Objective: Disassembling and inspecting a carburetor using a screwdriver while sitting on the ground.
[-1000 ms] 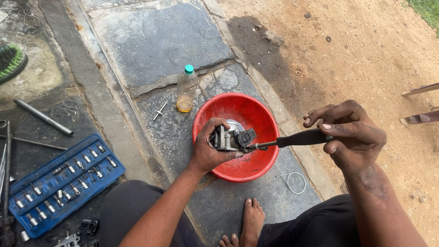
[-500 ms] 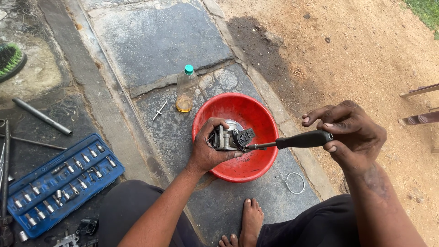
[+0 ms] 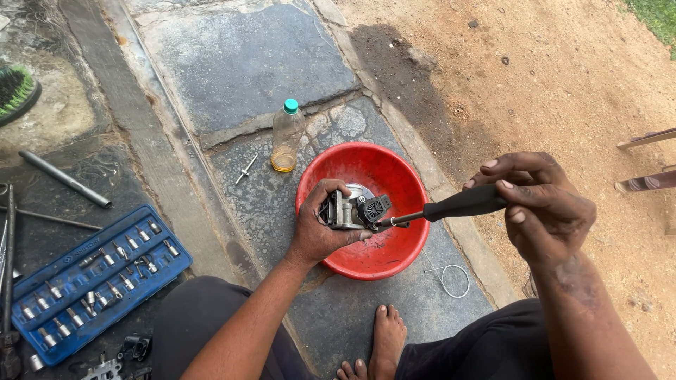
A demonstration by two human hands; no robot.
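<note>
while left hand (image 3: 320, 229) fingers grip metal part (image 3: 352, 210) — screwdriver (image 3: 451, 207) tip touching, over red bowl (image 3: 366, 260)

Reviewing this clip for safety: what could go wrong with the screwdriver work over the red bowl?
The screwdriver tip bears on the small metal part gripped only by the left hand; a slip could likely stab those fingers. The right hand holds the handle far from the tip, so control may be weak. A loosened piece could miss the red bowl and land on the stone paving near the bare foot.

Stone paving (image 3: 232, 67): red basin (image 3: 394, 264), bottle (image 3: 286, 137), socket case (image 3: 91, 278)
</note>
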